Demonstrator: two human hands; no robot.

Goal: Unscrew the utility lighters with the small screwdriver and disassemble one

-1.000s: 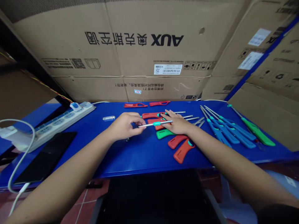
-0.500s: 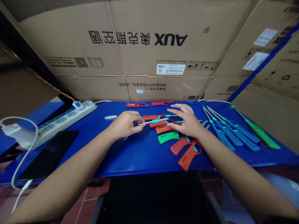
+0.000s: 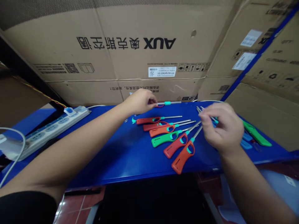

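Observation:
My left hand (image 3: pixel 140 102) pinches a steel lighter rod with a teal collar (image 3: pixel 168 103) near the table's back edge, above a red handle piece (image 3: pixel 160 105). My right hand (image 3: pixel 221 127) is raised at the right and holds a blue-and-teal lighter (image 3: pixel 215 122), mostly hidden by my fingers. Between my hands, several finished utility lighters lie fanned out, including a red one (image 3: pixel 149 120), a green one (image 3: pixel 163 139) and an orange one (image 3: pixel 183 158). Other blue pieces (image 3: pixel 245 143) lie partly hidden behind my right hand, beside a green lighter (image 3: pixel 255 133).
The blue table (image 3: pixel 105 149) ends at a front edge close to my arms. A white power strip (image 3: pixel 53 130) with a cable lies at the left. Large cardboard boxes (image 3: pixel 126 43) stand along the back and right.
My left hand has moved back and up the table with the rod. My right hand has left the red and orange lighters and moved right, now holding a blue lighter. The coloured lighters lie in a tidier fan.

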